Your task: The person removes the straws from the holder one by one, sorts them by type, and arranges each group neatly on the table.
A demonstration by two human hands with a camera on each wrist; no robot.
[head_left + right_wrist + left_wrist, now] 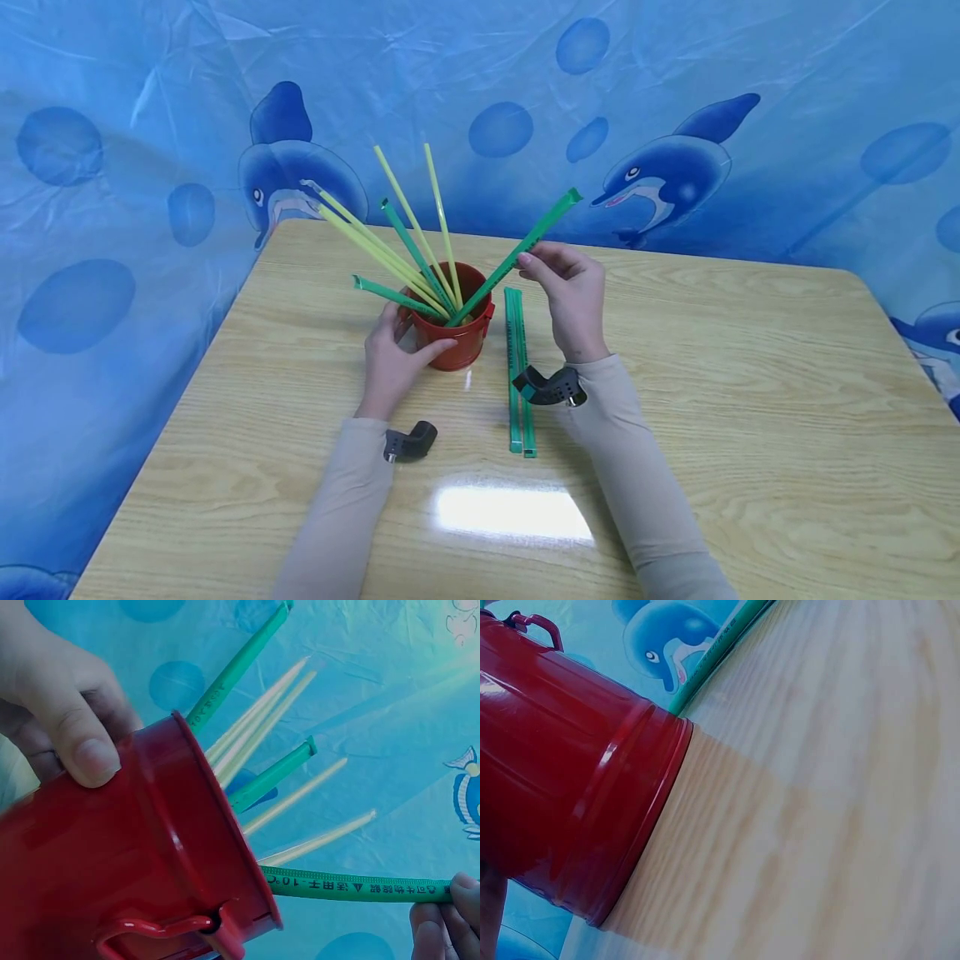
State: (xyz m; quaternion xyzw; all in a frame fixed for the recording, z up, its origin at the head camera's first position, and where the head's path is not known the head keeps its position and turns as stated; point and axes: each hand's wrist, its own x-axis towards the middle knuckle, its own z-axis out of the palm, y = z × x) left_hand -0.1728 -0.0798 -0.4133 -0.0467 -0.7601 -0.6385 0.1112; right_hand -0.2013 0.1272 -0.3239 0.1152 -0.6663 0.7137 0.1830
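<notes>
A small red metal bucket point(454, 337) stands on the wooden table point(712, 400), holding several yellow and green wrapped straws point(408, 242). My left hand point(393, 354) grips the bucket's left side, thumb across its front; the thumb shows in the right wrist view on the bucket point(135, 877). My right hand point(572, 287) pinches a green straw point(525, 246) near its middle; the straw's lower end sits inside the bucket and its top leans right. In the right wrist view that green straw point(352, 887) runs from the rim to my fingertips point(450, 915). The left wrist view shows only the bucket wall point(570, 780).
Two more green straws point(517, 367) lie side by side on the table right of the bucket, partly under my right wrist. A blue dolphin-print sheet point(675, 125) hangs behind the table. The table's edges run close on the left and far sides.
</notes>
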